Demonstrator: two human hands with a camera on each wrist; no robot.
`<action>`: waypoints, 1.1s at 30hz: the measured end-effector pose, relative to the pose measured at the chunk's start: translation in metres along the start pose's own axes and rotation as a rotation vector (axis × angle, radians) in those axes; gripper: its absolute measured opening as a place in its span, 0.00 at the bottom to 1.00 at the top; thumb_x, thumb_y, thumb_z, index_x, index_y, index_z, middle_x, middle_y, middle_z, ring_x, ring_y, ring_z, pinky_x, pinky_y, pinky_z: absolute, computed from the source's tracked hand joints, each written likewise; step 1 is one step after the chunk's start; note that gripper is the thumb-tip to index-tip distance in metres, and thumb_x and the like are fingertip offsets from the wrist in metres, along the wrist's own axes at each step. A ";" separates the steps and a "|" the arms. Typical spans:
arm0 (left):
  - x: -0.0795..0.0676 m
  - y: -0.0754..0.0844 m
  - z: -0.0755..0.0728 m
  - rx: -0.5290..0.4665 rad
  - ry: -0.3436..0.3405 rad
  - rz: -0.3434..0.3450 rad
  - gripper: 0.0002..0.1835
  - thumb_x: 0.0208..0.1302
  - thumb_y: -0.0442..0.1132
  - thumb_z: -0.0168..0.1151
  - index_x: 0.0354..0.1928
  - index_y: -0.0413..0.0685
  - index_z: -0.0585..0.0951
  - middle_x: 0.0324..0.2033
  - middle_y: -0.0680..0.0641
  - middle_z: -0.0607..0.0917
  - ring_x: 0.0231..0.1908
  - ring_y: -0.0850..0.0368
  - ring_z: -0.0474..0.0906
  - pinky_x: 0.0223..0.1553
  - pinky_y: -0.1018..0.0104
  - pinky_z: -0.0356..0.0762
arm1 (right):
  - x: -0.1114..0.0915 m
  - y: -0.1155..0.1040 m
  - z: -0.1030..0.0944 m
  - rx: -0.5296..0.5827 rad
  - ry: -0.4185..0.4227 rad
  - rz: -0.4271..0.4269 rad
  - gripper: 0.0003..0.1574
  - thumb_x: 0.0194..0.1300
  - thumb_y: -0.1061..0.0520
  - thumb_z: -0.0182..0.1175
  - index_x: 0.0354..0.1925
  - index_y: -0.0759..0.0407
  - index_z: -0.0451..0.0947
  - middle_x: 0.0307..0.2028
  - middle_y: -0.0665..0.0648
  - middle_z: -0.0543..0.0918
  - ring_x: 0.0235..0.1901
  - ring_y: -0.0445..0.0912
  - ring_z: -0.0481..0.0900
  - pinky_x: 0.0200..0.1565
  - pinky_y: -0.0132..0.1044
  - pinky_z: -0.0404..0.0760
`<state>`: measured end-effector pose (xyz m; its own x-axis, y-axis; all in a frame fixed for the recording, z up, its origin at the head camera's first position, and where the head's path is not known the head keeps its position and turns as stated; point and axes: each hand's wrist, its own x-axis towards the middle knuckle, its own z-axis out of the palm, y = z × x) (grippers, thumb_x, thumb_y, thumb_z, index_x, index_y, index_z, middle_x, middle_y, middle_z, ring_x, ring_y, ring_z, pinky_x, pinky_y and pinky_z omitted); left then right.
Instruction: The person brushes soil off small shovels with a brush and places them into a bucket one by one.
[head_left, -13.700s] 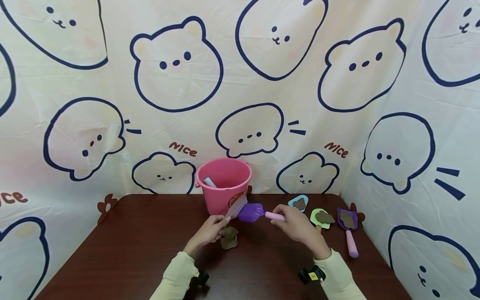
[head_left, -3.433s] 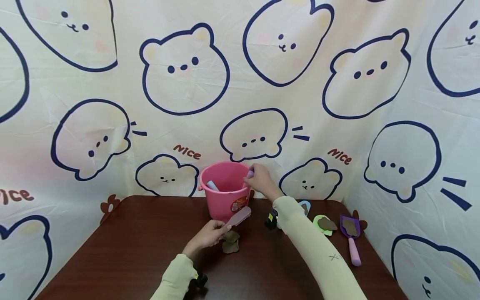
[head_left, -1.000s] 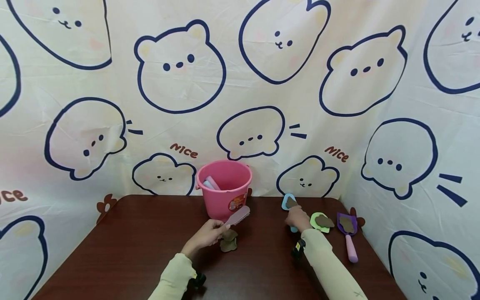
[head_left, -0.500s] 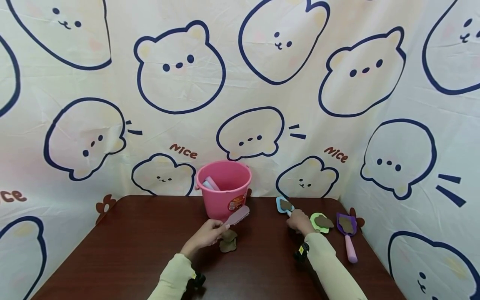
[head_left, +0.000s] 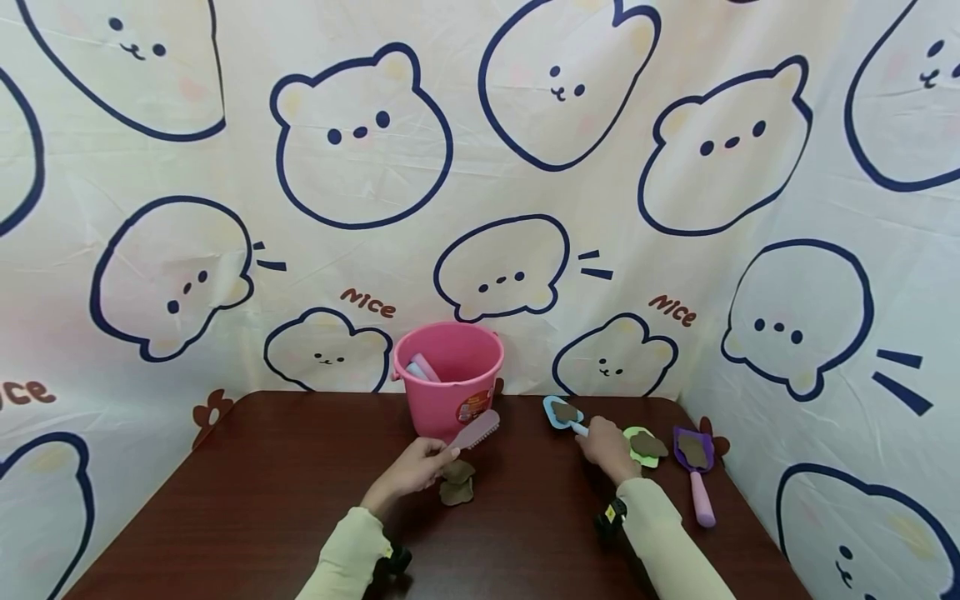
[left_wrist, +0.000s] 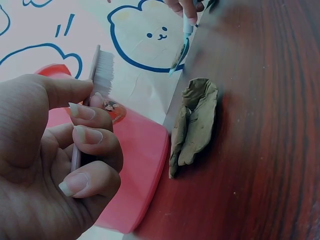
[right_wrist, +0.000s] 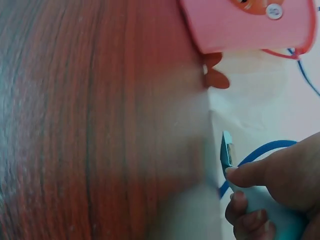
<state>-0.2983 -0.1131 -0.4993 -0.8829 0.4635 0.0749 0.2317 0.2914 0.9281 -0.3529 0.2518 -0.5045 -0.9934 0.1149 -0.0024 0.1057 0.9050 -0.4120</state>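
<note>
Watching remotely via the head cam + both wrist cams. L hand [head_left: 411, 473] is at centre-left, pinching the brush [head_left: 476, 430] by its handle btwn thumb and index, other fingers curled in round it. Bristles face down toward the table [head_left: 300, 500], prob. so they're ready to use w/o a regrip. The brush is up off the wood, on the near side of the pink bucket [head_left: 446, 408]. Just below it, to the right of the L fingers, sits a loose brown clay lump [head_left: 457, 487] (one folded piece or two, can't tell).

R hand [head_left: 606, 446] is right of centre, toward the far edge. Thumb lies along the blue shovel [head_left: 556, 422]'s handle, fingers wrapped under; I'd guess that's for tilt control, since a clay piece [head_left: 564, 412] is sitting in the blade. Blade points far-left, roughly bucketward; can't tell if it touches the table.

Right of that hand: green scoop [head_left: 643, 460], then purple shovel [head_left: 701, 500] w/ its handle toward the near side, which I reckon makes for an easy grab. Each carries its own brown clay. Bucket stands at the far edge, mouth up, presumably to take tools: two handles [head_left: 424, 367] lean on its left inside wall.
</note>
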 end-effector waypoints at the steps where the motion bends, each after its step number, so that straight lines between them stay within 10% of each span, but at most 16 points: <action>1: 0.000 0.000 0.000 0.000 -0.003 0.001 0.20 0.78 0.44 0.55 0.33 0.32 0.75 0.18 0.51 0.70 0.14 0.60 0.63 0.18 0.69 0.63 | -0.002 -0.001 -0.001 0.001 0.008 -0.004 0.17 0.71 0.51 0.63 0.32 0.63 0.73 0.24 0.59 0.75 0.22 0.51 0.74 0.22 0.41 0.68; 33: 0.001 0.018 0.016 0.000 -0.053 0.037 0.20 0.79 0.45 0.52 0.36 0.31 0.74 0.20 0.45 0.70 0.18 0.61 0.64 0.21 0.70 0.63 | -0.093 -0.063 -0.039 0.054 0.002 -0.248 0.15 0.61 0.53 0.73 0.36 0.60 0.78 0.25 0.53 0.78 0.22 0.46 0.73 0.24 0.40 0.73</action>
<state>-0.2887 -0.0943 -0.4884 -0.8509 0.5176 0.0897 0.2636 0.2730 0.9252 -0.2652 0.2000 -0.4428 -0.9885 -0.1070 0.1068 -0.1439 0.8825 -0.4478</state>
